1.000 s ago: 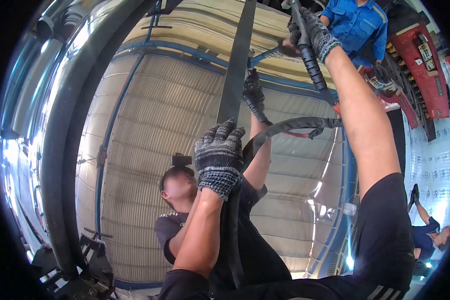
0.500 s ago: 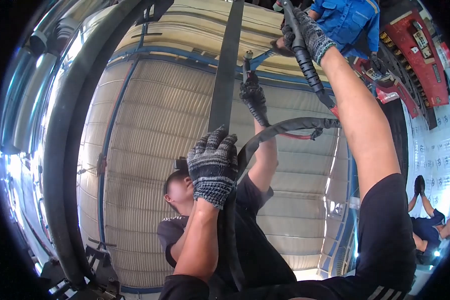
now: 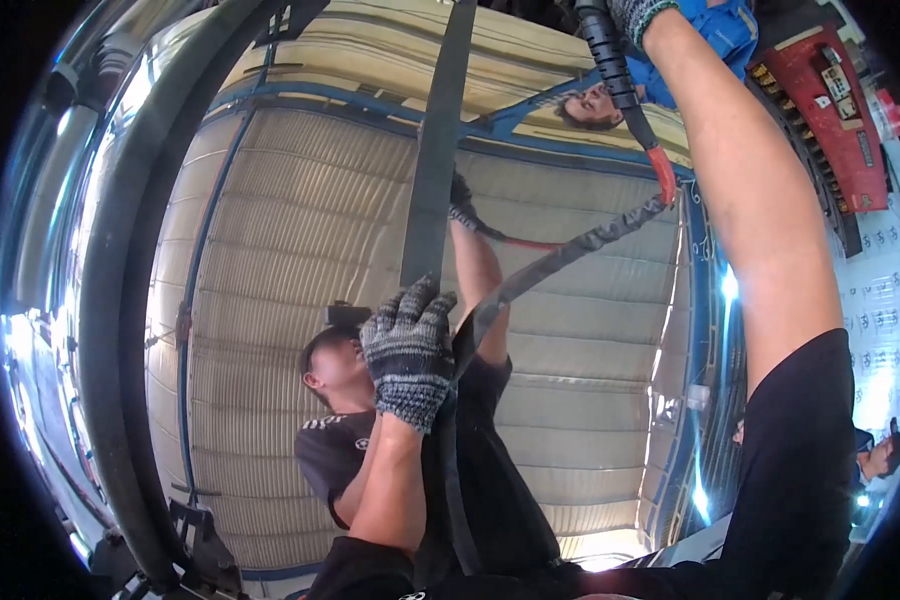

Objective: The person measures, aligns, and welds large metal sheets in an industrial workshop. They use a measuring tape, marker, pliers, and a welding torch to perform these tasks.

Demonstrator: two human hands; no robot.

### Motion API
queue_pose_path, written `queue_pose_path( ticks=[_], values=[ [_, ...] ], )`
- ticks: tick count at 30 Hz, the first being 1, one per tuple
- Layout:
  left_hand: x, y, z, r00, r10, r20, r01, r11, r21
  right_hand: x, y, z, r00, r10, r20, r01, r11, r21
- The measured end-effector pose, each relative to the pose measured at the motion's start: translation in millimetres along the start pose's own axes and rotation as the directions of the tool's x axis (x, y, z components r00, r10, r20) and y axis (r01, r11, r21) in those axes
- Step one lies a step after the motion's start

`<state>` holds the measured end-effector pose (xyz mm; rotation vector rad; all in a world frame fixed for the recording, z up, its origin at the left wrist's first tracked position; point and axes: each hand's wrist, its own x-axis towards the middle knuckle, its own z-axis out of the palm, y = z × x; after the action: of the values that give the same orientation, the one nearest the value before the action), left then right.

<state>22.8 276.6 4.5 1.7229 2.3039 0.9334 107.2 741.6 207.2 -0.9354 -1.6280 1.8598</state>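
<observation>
My left hand, in a grey-and-black knit glove, is in the middle of the view. Its fingers are bent over the lower visible part of a long dark flat strip. A black-sleeved cable bends sharply at its thumb side, held there; the thumb itself is hidden. At the top edge my right hand, gloved alike and partly cut off, is closed on a welding torch, of which the ribbed black sleeve and red hose end show. A mirror-like metal sheet reflects my body and gloved hand.
A thick dark bar curves down the left side beside shiny tubing. Dark brackets sit at lower left. A person in blue appears at the top; red equipment stands at upper right. Another person shows at the right.
My right hand and the torch have moved up, partly out of view. The cable now runs straighter from the torch to my left hand, which sits slightly lower and further left.
</observation>
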Motion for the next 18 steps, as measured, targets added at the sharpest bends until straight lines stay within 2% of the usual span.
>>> queue_pose_path(
  ticks=[2, 4, 5, 6, 8, 9, 11, 13, 16, 17, 18],
  values=[
    [2.2, 2.6, -5.9, 1.000, -0.026, 0.004, 0.026, 0.999, -0.035, 25.4, -10.5, 0.4, 0.999, -0.031, 0.018, 0.030, 1.000, 0.007],
    [0.8, 1.6, -7.8, 0.996, 0.026, -0.080, -0.031, 0.998, -0.062, 61.1, -17.1, 5.0, 0.996, -0.075, 0.056, 0.074, 0.997, 0.025],
    [3.7, 2.6, -11.1, 0.998, 0.013, -0.060, -0.019, 0.994, -0.107, 102.6, -6.7, -32.1, 0.940, 0.014, 0.342, -0.142, 0.926, 0.351],
    [4.4, -1.5, -11.7, 0.997, 0.012, -0.071, -0.019, 0.995, -0.102, 97.9, -5.2, -19.3, 0.937, 0.007, 0.350, -0.137, 0.928, 0.348],
    [0.8, -11.4, -6.7, 0.996, 0.059, -0.071, -0.070, 0.985, -0.159, 85.4, 12.4, -0.9, 0.938, 0.120, 0.325, -0.256, 0.874, 0.414],
    [0.9, -10.7, -9.5, 0.997, 0.025, -0.070, -0.036, 0.985, -0.168, 104.0, 24.4, -6.1, 0.936, 0.124, 0.329, -0.258, 0.877, 0.405],
    [-4.4, -23.8, -1.4, 0.997, 0.024, -0.076, -0.039, 0.978, -0.203, 135.2, 69.2, -8.8, 0.974, 0.204, 0.103, -0.226, 0.928, 0.298],
    [-7.6, -32.0, 3.8, 0.994, 0.046, -0.103, -0.069, 0.970, -0.235, 154.3, 102.0, -13.5, 0.970, 0.222, -0.099, -0.195, 0.955, 0.224],
    [-7.1, -30.5, 7.3, 0.995, 0.032, -0.093, -0.054, 0.968, -0.246, 176.2, 130.3, -9.8, 0.983, 0.178, -0.051, -0.166, 0.970, 0.176],
    [-8.1, -33.6, 10.3, 0.996, 0.047, -0.078, -0.064, 0.969, -0.238, 185.8, 132.9, -2.9, 0.962, 0.267, -0.058, -0.246, 0.938, 0.246],
    [-8.5, -34.4, 15.4, 0.996, 0.040, -0.079, -0.058, 0.967, -0.247, 187.2, 143.1, -2.1, 0.960, 0.273, -0.060, -0.252, 0.938, 0.237]
  ],
)
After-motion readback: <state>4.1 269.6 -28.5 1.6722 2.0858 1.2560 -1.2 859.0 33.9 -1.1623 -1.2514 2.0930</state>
